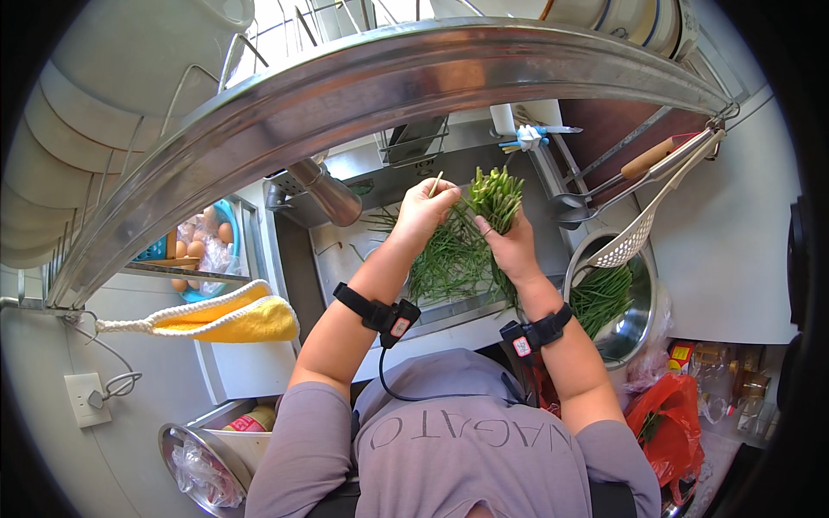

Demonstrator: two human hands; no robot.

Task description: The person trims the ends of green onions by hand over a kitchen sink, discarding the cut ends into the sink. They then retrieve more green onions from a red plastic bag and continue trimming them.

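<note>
A thick bunch of green stalks, like chives (pixel 495 194), is gripped in my right hand (pixel 513 243), its cut ends pointing up and away from me. To its left, my left hand (pixel 429 204) pinches a single short pale green stalk (pixel 436 184) between thumb and fingers. Beneath both hands, loose long green leaves (pixel 447 269) lie spread over the bottom of a stainless steel sink (pixel 330 259). More green stalks (pixel 599 298) rest in a steel bowl (pixel 641 324) to the right of the sink.
A metal dish rack (pixel 414 58) arches overhead. A perforated ladle (pixel 631 239) and other utensils hang from it at right, over the bowl. A yellow cloth (pixel 246 317) hangs at left, near eggs (pixel 195 248) in a blue basket. A red plastic bag (pixel 667 434) is at lower right.
</note>
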